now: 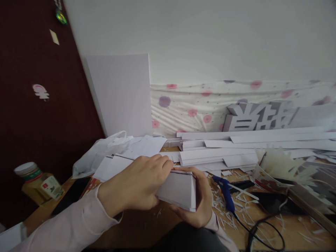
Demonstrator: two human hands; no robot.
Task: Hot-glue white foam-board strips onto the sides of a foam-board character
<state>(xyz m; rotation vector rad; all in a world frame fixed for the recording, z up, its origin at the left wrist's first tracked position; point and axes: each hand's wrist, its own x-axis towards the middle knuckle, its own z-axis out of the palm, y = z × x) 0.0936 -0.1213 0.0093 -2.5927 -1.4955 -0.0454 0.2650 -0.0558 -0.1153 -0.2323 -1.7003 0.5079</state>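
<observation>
Between my hands is a small white foam-board box [177,189], tilted above the table's front edge. My left hand [139,182] grips its left end, with the fingers curled over the top edge and the thumb low on the front face. My right hand [204,196] wraps around the right end, thumb along the top and fingers underneath. The fingertips behind the box are hidden. Just right of my right hand, a blue hot glue gun [227,196] lies on the wooden table [210,236] with a pale glue stick in its back.
Stacked white board strips [217,155] run along the back. A tub [273,182] of glue sticks, a black cable [254,231] and scraps are at right. White cut-out characters [244,120] lean behind. At left are a plastic bag [97,155] and a lidded jar [39,185].
</observation>
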